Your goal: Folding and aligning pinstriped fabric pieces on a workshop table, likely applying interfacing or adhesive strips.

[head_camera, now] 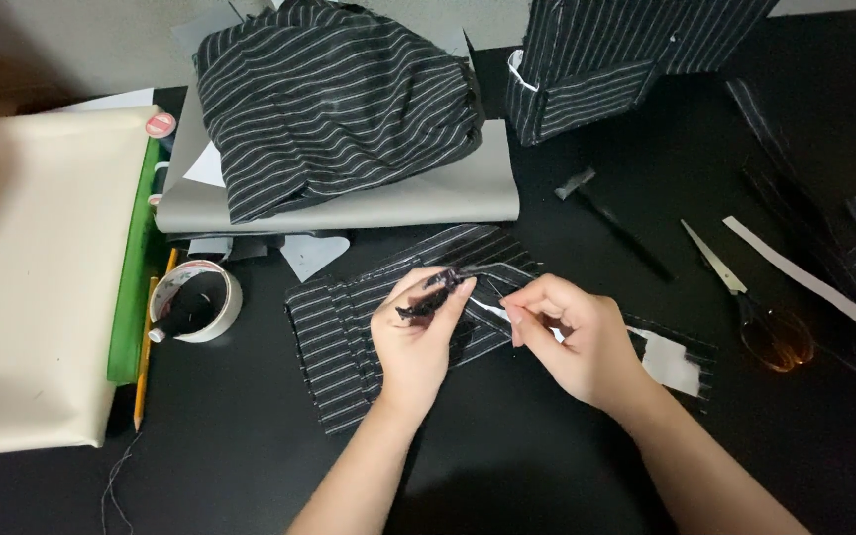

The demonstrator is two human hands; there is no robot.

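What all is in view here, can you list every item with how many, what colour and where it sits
Small dark piece: one, black, pinched in left hand.
Striped fabric panels: several, black with white stripes, flat under the hands.
Striped fabric heap: one, black and white, on grey sheets.
Grey sheets: a stack, grey, top centre.
Striped box shape: one, black and white, top right.
Tape roll: one, whitish, left of centre.
Pencil: one, yellow, beside tape.
Cream sheet: one, cream, far left.
Scissors: one, amber handles, right.
White strip: one, far right.
Table: one, black.
Left hand: holding the piece.
Right hand: fingers pinched beside it.
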